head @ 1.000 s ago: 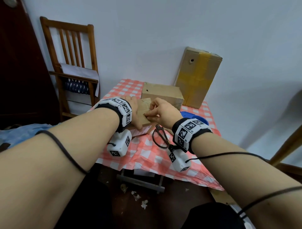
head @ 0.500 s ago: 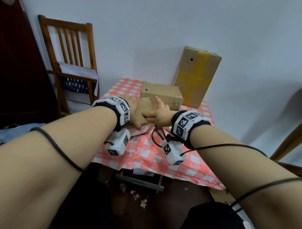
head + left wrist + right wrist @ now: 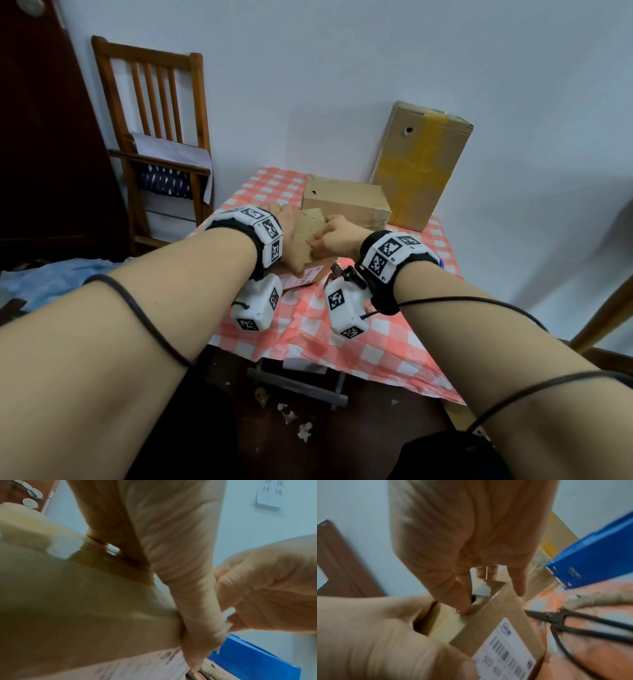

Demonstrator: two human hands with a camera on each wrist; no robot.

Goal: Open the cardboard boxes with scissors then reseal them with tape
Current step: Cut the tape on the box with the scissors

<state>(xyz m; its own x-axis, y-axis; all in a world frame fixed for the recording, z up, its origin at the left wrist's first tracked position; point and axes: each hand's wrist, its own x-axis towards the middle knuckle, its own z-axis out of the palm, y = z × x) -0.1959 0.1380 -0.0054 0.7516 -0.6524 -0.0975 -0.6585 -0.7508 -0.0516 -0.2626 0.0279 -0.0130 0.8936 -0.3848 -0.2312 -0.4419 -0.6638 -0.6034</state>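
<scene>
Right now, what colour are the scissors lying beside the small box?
Black, handles and blades alike; the scissors show best in the right wrist view.

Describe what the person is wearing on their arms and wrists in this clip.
Both forearms are bare, no sleeves. Each wrist carries a black band topped with white blocks printed with black square markers: left wrist unit, right wrist unit. A white boxy camera module with the same markers hangs beneath each wrist. A thin dark cable runs along each arm.

The head view looks forward and down over both forearms; each wrist view sits close beneath its palm, both sharing the small box (image 3: 496,616).
</scene>
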